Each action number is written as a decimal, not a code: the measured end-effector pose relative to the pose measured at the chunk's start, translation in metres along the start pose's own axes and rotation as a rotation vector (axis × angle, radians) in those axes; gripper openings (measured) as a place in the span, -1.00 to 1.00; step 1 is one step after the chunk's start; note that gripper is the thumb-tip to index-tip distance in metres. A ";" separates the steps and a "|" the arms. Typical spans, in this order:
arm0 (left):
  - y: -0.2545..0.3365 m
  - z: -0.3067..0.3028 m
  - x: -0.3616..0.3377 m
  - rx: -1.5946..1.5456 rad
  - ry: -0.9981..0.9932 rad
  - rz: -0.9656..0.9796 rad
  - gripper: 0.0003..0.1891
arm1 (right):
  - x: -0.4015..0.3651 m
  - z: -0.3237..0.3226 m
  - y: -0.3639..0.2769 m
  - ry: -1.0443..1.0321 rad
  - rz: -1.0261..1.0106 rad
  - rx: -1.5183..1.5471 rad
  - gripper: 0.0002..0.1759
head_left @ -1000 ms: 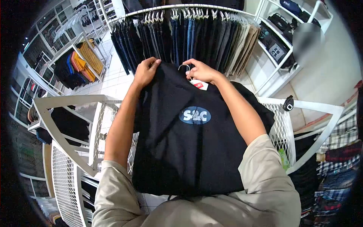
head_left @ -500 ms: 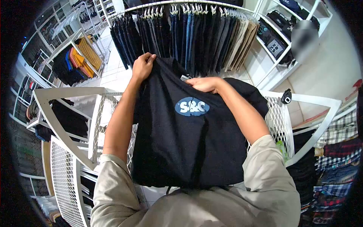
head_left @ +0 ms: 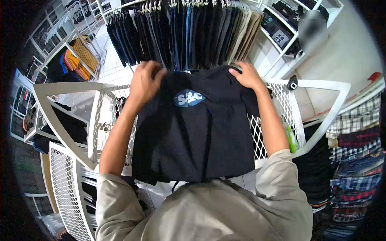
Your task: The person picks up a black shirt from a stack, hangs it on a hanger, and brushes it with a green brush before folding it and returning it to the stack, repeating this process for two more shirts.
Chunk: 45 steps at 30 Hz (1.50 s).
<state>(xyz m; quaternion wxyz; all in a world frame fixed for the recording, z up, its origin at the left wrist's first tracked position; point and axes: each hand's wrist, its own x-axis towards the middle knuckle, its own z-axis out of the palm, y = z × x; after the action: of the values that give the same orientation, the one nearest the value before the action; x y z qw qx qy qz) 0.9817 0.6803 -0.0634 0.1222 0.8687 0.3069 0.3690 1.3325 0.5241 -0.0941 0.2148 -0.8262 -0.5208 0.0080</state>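
Note:
A black T-shirt (head_left: 173, 140) with a blue oval "S&C" print lies spread before me over a white mesh rack, its lower edge close to my body. My left hand (head_left: 148, 82) is closed on the shirt's upper left shoulder, its fingers curled and slightly blurred. At the upper right shoulder, my right hand (head_left: 247, 76) pinches the fabric between thumb and fingers. The cloth sags in long folds between the two hands, and the print is partly creased. The collar is mostly hidden in folds.
The white mesh rack (head_left: 321, 85) carries a small black device (head_left: 292, 83) on its right side and a green item (head_left: 291, 139) below it. Hanging trousers (head_left: 189, 36) line the far side. Folded plaid shirts (head_left: 356, 160) are stacked at right; more clothes (head_left: 76, 60) hang at left.
My right hand has moved from the collar out to the shirt's right shoulder. The shirt has come down flatter and spread out, and the print now looks creased.

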 end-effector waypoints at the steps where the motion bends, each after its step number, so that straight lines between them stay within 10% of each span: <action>1: 0.023 -0.009 -0.019 -0.012 -0.132 -0.021 -0.68 | -0.004 0.002 0.019 -0.089 0.053 -0.027 -0.33; 6: 0.123 -0.028 -0.119 -0.072 -0.533 -0.106 -0.49 | -0.028 -0.002 0.039 -0.175 0.071 -0.060 -0.35; 13: 0.151 0.004 -0.171 -0.025 -0.401 -0.213 -0.42 | -0.024 0.000 0.024 0.144 -0.049 -0.008 -0.71; 24: 0.155 -0.025 -0.202 0.000 -0.194 -0.252 -0.59 | -0.006 0.007 0.049 0.196 -0.024 -0.182 -0.68; 34: 0.171 -0.075 -0.321 -0.229 -0.089 -0.576 -0.71 | -0.308 -0.022 -0.102 0.324 -0.020 0.580 -0.87; 45: 0.152 0.011 -0.375 -0.091 -0.130 -0.380 -0.60 | -0.458 0.044 -0.133 0.152 -0.073 0.456 -0.79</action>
<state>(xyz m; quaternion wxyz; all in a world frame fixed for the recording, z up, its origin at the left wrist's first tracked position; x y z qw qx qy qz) 0.8548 0.3283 -0.2172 0.2480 0.8110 0.4396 0.2959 0.9982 0.1918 -0.1818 0.4344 -0.7352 -0.5175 0.0553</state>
